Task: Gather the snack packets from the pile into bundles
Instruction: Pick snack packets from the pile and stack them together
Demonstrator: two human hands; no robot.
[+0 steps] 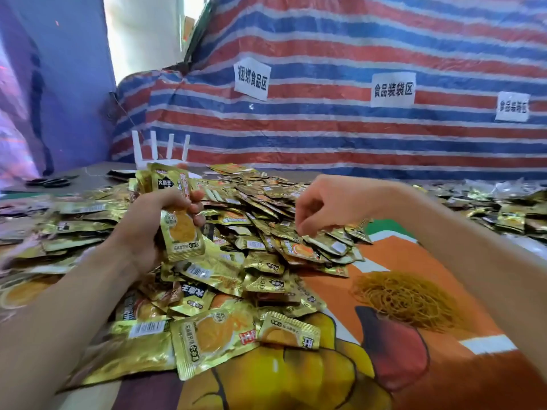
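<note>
A big pile of gold snack packets (254,232) covers the middle and left of the table. My left hand (148,223) grips an upright stack of several gold packets (177,214), held above the pile. My right hand (322,207) reaches down onto the pile's right side, its fingers curled on a packet (331,242) at the edge; whether it pinches the packet is unclear.
A heap of yellow rubber bands (405,300) lies on the orange printed table cover (414,365) at the right. More packets (488,208) spread along the far right. A white router (161,155) and scissors (48,182) sit at the back left. A striped tarp (325,128) with paper labels closes the back.
</note>
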